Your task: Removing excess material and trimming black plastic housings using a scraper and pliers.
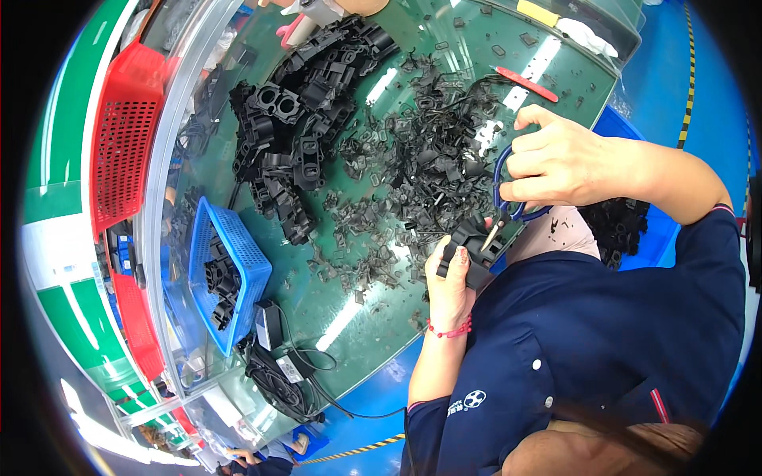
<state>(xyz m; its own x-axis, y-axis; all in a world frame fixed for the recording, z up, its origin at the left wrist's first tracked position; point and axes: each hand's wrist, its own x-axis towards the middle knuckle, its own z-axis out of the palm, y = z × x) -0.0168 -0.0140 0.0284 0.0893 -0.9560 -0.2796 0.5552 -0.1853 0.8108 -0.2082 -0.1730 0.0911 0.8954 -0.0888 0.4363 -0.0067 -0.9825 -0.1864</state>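
My left hand [451,289], with a red bracelet at its wrist, grips a black molded plastic part [475,274] close to my body. My right hand [559,163] has its fingers through the blue handles of a pair of scissors [498,190]. The scissors' blades point down at the black part and meet or overlap it; whether they touch a piece of it I cannot tell. Beyond my hands, a heap of black plastic scraps [436,143] lies on the green tabletop [317,274]. Farther left is a pile of similar black parts [305,119].
A red-handled pointed tool [527,83] lies beyond my right hand. At the left stands a blue basket [252,262] with black parts, near a power adapter [268,325] and cables [274,381]. Under my right arm is a blue bin [655,234]. Red crates [127,143] stand past the clear partition.
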